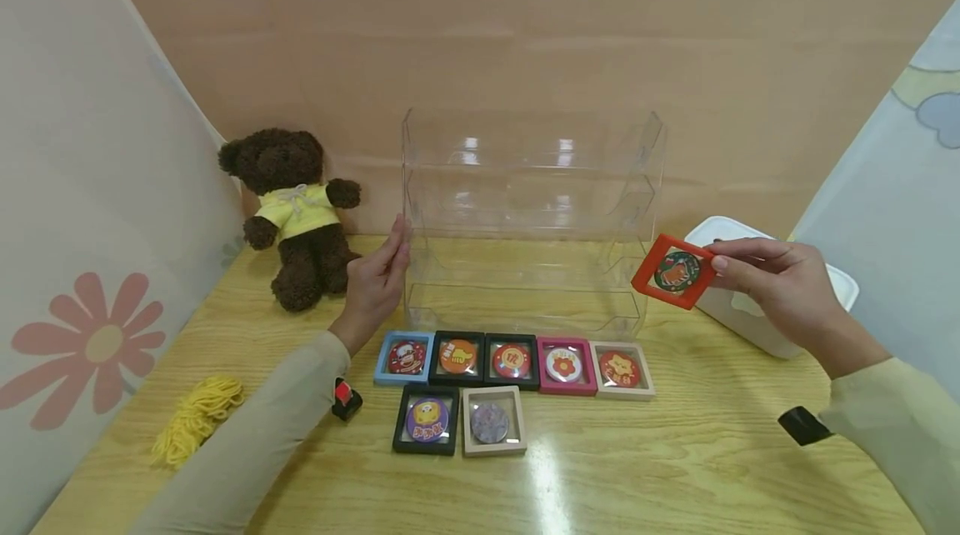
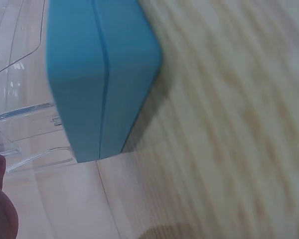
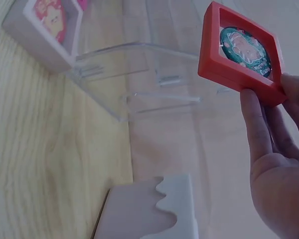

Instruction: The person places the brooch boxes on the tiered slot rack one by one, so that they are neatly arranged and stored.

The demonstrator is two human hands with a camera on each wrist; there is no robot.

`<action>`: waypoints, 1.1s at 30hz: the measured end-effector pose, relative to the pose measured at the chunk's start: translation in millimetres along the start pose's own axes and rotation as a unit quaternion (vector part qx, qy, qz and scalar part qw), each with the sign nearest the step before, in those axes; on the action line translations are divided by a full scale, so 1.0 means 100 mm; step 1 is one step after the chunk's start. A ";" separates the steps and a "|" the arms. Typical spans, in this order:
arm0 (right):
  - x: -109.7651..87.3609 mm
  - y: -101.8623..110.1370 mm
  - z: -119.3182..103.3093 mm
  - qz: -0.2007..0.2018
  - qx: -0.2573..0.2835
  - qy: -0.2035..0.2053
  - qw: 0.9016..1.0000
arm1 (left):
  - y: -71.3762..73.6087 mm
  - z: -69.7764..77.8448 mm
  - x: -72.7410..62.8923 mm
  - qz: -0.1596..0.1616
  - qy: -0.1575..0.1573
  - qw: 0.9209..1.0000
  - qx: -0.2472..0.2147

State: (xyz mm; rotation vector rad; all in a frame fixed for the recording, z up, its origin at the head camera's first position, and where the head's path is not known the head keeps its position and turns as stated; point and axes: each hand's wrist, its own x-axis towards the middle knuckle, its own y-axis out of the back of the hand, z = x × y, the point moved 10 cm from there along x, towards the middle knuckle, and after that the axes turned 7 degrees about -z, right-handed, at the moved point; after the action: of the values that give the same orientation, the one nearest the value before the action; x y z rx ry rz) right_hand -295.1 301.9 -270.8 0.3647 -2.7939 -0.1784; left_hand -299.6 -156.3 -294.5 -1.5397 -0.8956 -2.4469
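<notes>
A red square display frame [image 1: 670, 272] with a green round badge inside is pinched at its right edge by my right hand [image 1: 783, 289]. It hangs in the air by the right end of a clear tiered acrylic stand [image 1: 525, 272], thumb on its front in the right wrist view. My left hand [image 1: 378, 281] rests against the stand's left side with fingers fairly straight. Several framed badges lie in front of the stand: a light blue frame [image 1: 404, 357] at the left, black ones, a pink frame [image 1: 566, 366] and a beige frame [image 1: 622, 369]. A purple badge [image 1: 427, 418] lies in the nearer row.
A brown teddy bear [image 1: 300, 218] in a yellow top sits left of the stand. Yellow yarn [image 1: 198, 418] lies at the table's left. Behind my right hand is a white container [image 1: 738, 322]. A peach backdrop [image 1: 525, 27] stands behind everything.
</notes>
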 end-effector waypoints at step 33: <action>0.92 -1.04 -0.55 -0.076 0.107 0.114 0.985 | 0.02 0.03 -0.02 0.038 -0.005 0.999 -0.015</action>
State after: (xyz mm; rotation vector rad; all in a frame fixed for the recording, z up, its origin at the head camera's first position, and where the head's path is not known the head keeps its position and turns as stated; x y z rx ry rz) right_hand -337.9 172.6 -208.4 0.6095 -2.5643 0.1237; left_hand -295.2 -156.7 -294.7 -1.5672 -0.7907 -2.4130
